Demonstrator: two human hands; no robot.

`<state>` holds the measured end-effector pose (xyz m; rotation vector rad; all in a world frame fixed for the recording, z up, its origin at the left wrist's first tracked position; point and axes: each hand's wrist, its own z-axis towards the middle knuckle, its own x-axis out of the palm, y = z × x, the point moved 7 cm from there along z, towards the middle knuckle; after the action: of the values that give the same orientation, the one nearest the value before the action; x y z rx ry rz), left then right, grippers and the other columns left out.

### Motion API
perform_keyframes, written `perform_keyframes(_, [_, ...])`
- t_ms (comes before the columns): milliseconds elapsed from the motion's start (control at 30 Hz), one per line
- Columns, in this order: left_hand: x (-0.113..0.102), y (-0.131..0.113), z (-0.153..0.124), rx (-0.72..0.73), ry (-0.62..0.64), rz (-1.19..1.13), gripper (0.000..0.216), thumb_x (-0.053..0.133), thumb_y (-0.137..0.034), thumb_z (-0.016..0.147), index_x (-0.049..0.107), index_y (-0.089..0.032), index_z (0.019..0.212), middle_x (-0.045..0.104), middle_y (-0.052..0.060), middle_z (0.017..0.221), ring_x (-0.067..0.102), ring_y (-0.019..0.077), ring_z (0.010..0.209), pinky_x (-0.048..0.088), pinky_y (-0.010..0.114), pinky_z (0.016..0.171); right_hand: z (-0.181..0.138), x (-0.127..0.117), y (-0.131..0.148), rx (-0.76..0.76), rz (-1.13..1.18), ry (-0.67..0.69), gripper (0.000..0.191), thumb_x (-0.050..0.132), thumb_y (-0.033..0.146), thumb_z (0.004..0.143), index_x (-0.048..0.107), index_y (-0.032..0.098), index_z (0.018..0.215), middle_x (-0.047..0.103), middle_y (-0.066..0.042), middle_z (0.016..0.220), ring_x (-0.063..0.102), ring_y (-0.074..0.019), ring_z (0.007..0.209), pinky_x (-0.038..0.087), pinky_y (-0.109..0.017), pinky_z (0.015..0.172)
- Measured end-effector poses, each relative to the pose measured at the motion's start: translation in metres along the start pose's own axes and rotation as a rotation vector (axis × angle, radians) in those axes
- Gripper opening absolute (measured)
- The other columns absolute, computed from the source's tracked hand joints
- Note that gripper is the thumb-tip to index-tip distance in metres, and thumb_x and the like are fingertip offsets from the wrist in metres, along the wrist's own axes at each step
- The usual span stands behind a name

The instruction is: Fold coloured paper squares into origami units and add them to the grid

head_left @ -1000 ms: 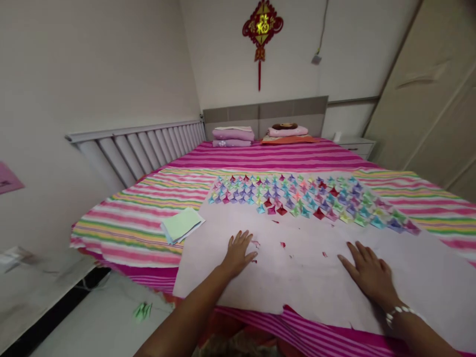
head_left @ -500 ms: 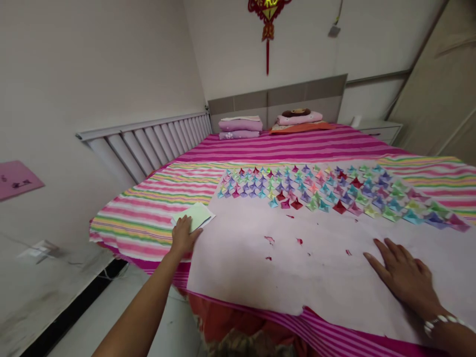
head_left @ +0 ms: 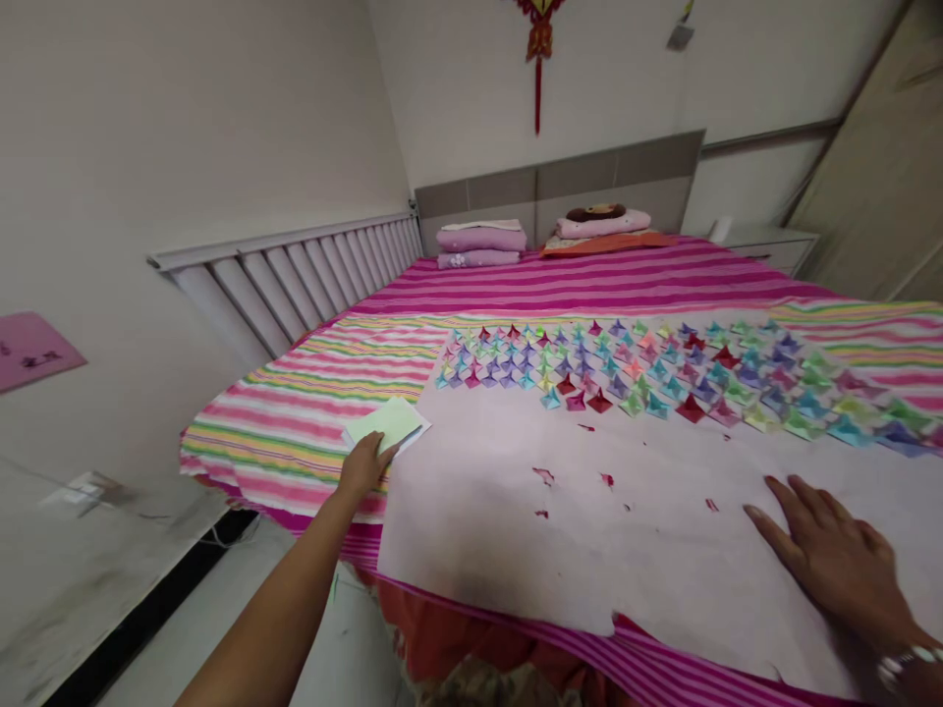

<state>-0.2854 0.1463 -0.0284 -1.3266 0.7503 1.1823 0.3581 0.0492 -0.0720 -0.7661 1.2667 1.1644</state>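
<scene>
At the near edge of a small stack of paper, my left hand (head_left: 364, 463) is closed on a light green sheet (head_left: 390, 422), with the fingertips partly hidden. White paper (head_left: 421, 432) shows beneath the green sheet. To the right, my right hand (head_left: 836, 555) rests with fingers spread on a large pale sheet (head_left: 471, 520), holding nothing. Farther back on that sheet stand many small folded paper shapes (head_left: 655, 383) in rows of red, blue, green, purple and yellow. Small red scraps (head_left: 543, 475) lie in front of them.
The sheet lies on a bed with a striped cover (head_left: 287, 412). A white radiator (head_left: 295, 280) runs along the left wall. Folded purple bedding (head_left: 480, 244) and a pink pillow stack (head_left: 602, 226) sit by the headboard (head_left: 486, 196). A white nightstand (head_left: 773, 245) stands back right.
The fingers of my left hand have shifted from lying over the green sheet to its near edge. The view has turned slightly, and my right hand appears a little farther right and lower.
</scene>
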Motion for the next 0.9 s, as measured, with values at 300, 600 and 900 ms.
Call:
perform_keyframes(300, [-0.0069,-0.0017,0.0039,0.014,0.072,-0.023,0.042,0.038,-0.043,0.092,0.062,-0.017,0.114,0.067,0.010,0.120,0.062,0.0250,0.111,0.045,0.030,0.093,0.0014,-0.0006,0.0022,-0.007,-0.032,-0.001,0.090,0.008,0.062,0.077,0.048,0.008,0.137,0.042,-0.019,0.148,0.037,-0.0368,0.136,0.031,-0.055,0.106])
perform_keyframes(600, [-0.0068,0.0012,0.0038,-0.014,0.132,-0.003,0.041,0.041,-0.047,0.090,0.064,-0.019,0.109,0.072,0.006,0.107,0.065,0.0226,0.100,0.047,0.027,0.082,-0.0001,-0.0005,-0.0005,-0.022,-0.012,-0.047,0.086,0.009,0.063,0.078,0.048,0.012,0.136,0.044,-0.017,0.146,0.038,-0.0355,0.136,0.033,-0.055,0.105])
perform_keyframes(900, [-0.0078,0.0008,0.0077,-0.107,0.138,0.076,0.051,0.052,-0.046,0.086,0.056,-0.015,0.126,0.065,0.013,0.125,0.060,0.0277,0.116,0.044,0.029,0.089,-0.0017,-0.0032,0.0025,-0.020,-0.014,-0.040,0.085,0.010,0.063,0.080,0.046,0.012,0.138,0.043,-0.017,0.147,0.037,-0.0354,0.137,0.032,-0.056,0.105])
